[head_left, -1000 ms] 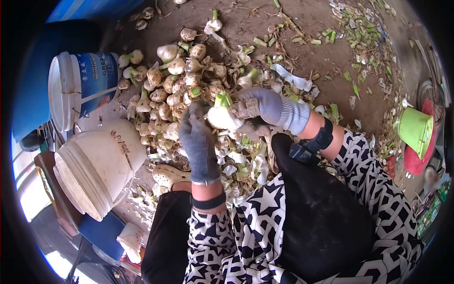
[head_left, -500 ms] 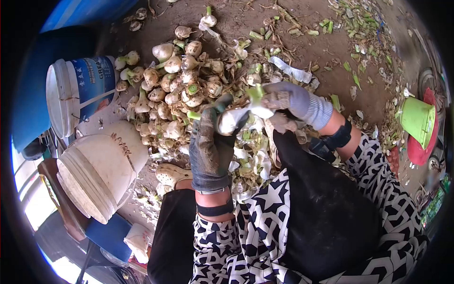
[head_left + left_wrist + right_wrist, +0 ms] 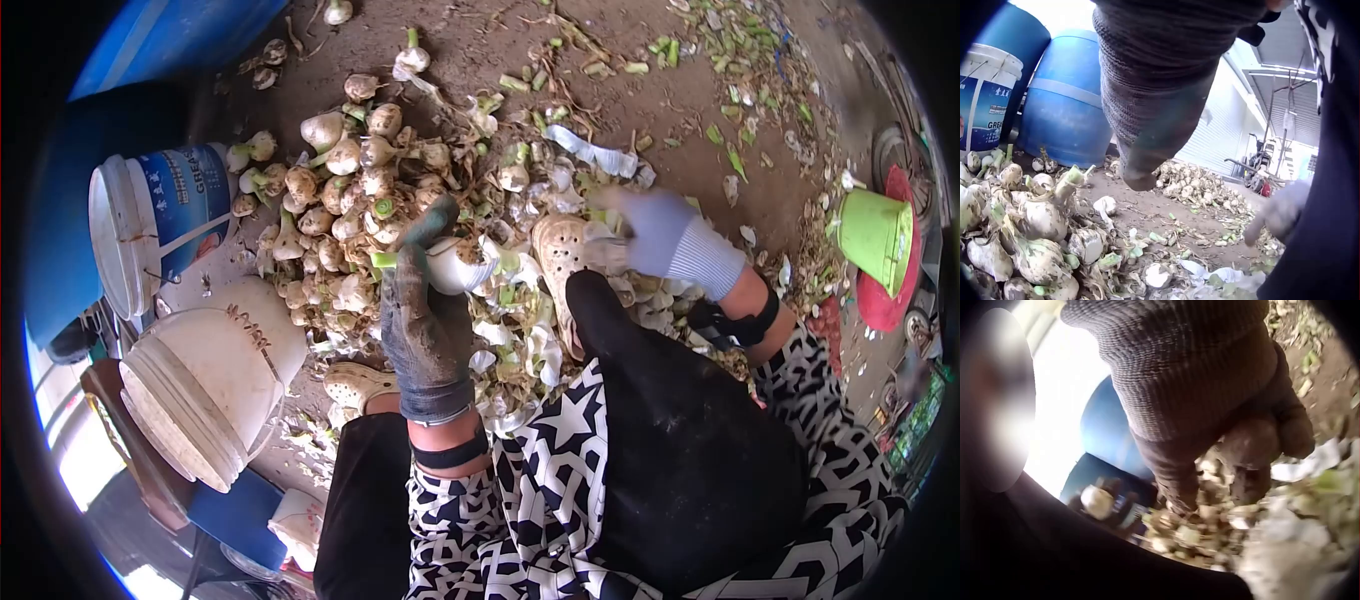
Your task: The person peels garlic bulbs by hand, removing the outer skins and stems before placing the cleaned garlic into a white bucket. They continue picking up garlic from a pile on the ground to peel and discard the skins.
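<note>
In the head view my gloved left hand (image 3: pixel 428 315) grips a peeled white garlic bulb (image 3: pixel 458 268), its cut green stem (image 3: pixel 383 259) sticking out on the left between the fingers. The right wrist view also shows this bulb (image 3: pixel 1097 501). My gloved right hand (image 3: pixel 660 235), blurred, is apart from it to the right, above the loose peelings. Its thumb and fingers are loosely bent with a gap between them, and nothing shows in it. A heap of unpeeled garlic bulbs (image 3: pixel 335 200) lies beyond and left of my left hand, which hides the bulb in the left wrist view.
Garlic skins (image 3: pixel 545 355) cover the ground around a tan clog (image 3: pixel 560 262). On the left lie a white bucket (image 3: pixel 215 375) and a blue-labelled grease bucket (image 3: pixel 165 225). A green pot (image 3: pixel 875 245) stands far right. A blue barrel (image 3: pixel 1069 94) stands behind the heap.
My right hand has come away from the bulb and moved right over the peelings. My left hand keeps hold of the bulb, now turned with its stem to the left.
</note>
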The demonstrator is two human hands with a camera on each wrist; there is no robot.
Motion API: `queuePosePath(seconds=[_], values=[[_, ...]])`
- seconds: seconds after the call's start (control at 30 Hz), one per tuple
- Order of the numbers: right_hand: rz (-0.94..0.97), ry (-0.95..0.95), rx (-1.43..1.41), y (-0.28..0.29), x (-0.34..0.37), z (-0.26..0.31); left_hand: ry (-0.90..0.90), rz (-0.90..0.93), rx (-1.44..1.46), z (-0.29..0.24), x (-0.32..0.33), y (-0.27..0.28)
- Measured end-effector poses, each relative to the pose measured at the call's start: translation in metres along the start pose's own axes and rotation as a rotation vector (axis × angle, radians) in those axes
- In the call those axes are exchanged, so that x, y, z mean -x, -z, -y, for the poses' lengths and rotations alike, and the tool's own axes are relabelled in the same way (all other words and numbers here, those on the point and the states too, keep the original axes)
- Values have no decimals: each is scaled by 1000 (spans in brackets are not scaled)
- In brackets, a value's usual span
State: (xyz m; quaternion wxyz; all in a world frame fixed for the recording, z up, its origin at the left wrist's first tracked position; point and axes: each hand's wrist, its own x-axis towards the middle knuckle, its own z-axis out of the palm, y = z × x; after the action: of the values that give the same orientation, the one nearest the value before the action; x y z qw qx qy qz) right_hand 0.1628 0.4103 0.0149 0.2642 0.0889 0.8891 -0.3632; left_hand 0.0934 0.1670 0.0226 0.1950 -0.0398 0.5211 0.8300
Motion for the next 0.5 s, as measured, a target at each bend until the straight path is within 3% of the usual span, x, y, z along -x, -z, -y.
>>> queuePosePath(seconds=[0.03, 0.1, 0.13, 0.2, 0.23, 0.27, 0.3, 0.37, 0.5], values=[[-84, 171, -247, -6, -5, 10, 10, 10, -5, 1, 2, -3], [0, 354, -150, 10, -12, 58, -27, 18, -94, 5, 1, -14], [-1, 353, -151, 6, -21, 65, -126, 69, -373, 6, 3, -18], [-142, 658, -121, -4, -36, 72, -29, 5, -383, 0, 4, -21], [-135, 667, -127, -3, -38, 74, 62, -62, -389, -3, 5, -21], [38, 686, -315, 1, -38, 77, 161, -107, 99, 0, 2, -16], [213, 695, -499, 3, -37, 77, 158, -115, 97, -2, 0, -14], [281, 647, -505, -9, -40, 60, 100, -113, 403, -9, -6, -10], [144, 565, -453, -14, -37, 35, 19, -181, 165, -11, -11, -1]])
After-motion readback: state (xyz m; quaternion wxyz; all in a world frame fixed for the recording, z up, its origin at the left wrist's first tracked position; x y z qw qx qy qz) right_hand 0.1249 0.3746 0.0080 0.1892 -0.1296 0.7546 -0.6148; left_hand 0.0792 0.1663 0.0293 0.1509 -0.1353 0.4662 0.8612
